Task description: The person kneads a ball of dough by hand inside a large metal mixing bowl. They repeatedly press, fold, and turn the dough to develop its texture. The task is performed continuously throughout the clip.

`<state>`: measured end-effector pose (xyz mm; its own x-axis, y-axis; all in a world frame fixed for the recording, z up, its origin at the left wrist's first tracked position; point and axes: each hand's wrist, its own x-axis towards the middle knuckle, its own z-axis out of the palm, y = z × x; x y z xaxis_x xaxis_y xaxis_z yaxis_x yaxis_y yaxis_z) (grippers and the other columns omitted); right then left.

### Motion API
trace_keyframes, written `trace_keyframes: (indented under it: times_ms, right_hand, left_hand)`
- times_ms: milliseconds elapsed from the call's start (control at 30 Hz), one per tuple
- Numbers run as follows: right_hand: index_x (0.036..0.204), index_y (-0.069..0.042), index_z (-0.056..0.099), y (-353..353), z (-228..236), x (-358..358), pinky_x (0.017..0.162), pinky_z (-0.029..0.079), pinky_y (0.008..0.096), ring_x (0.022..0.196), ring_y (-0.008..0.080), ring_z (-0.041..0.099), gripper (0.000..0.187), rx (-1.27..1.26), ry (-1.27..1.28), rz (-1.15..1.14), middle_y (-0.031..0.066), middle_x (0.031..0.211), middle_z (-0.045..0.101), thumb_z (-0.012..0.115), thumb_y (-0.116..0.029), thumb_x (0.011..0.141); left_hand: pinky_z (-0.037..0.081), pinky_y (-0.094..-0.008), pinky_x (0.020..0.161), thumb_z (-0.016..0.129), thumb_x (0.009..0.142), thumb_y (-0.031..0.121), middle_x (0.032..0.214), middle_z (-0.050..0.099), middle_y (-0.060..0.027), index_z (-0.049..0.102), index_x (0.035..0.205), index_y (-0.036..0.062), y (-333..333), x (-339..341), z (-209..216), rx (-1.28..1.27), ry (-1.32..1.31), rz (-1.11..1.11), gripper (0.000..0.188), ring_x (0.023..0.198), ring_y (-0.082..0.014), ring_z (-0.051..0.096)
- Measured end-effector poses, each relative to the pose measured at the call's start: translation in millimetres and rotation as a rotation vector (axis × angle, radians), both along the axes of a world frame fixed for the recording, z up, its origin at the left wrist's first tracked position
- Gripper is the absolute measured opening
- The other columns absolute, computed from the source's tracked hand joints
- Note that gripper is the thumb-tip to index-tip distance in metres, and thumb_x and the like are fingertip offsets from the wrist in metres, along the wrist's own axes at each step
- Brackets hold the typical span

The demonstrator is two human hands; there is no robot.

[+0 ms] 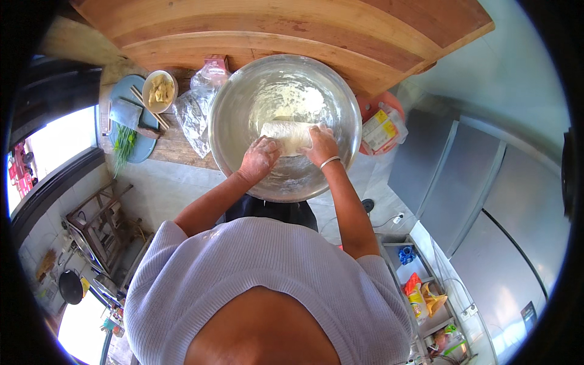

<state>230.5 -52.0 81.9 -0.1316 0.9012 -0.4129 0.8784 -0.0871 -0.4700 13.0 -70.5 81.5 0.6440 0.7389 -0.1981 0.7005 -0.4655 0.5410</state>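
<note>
A thick roll of pale dough [287,135] lies across the inside of a large steel basin [234,100]. My left hand [261,157] is wrapped over the roll's left end, its fingers dusted with flour. Around the right end curls my right hand [320,145], below which a light bracelet [330,161] circles the wrist. Both hands grip the dough, though its underside is hidden. Loose flour [298,99] coats the basin's far inner wall.
Left of the basin, a blue board [141,148] carries a cleaver [126,114], green stalks [125,141] and chopsticks. Beside these are a bowl of yellowish food [172,91] and a clear plastic bag [193,112]. At right, a flour bag [383,131] rests in a red basin [390,99]. A wooden board [292,27] stands behind.
</note>
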Motion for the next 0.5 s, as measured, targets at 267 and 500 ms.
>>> trace_keyframes:
  times_ms: [267,500]
  right_hand:
    - [0.116,-0.009,0.05,-4,15,-30,0.077,0.045,0.046,0.112,0.0344,0.047,0.073,0.009,-0.263,0.03,0.0157,0.119,0.049,0.079,-0.04,0.057]
    - [0.126,-0.018,0.047,20,-54,-29,0.083,0.045,0.0454,0.117,0.0379,0.042,0.078,-0.077,-0.293,0.054,0.012,0.127,0.047,0.077,-0.043,0.059]
  left_hand:
    - [0.025,-0.0522,0.104,0.083,0.047,0.041,0.14,0.03,-0.0145,0.027,0.14,0.0201,52,24,-25,-0.044,0.399,-0.05,0.111,0.13,-0.0316,0.029]
    - [0.033,-0.0489,0.1,0.084,0.047,0.038,0.129,0.041,-0.0142,0.032,0.138,0.0213,86,31,-60,-0.161,0.39,0.069,0.106,0.127,-0.0306,0.034]
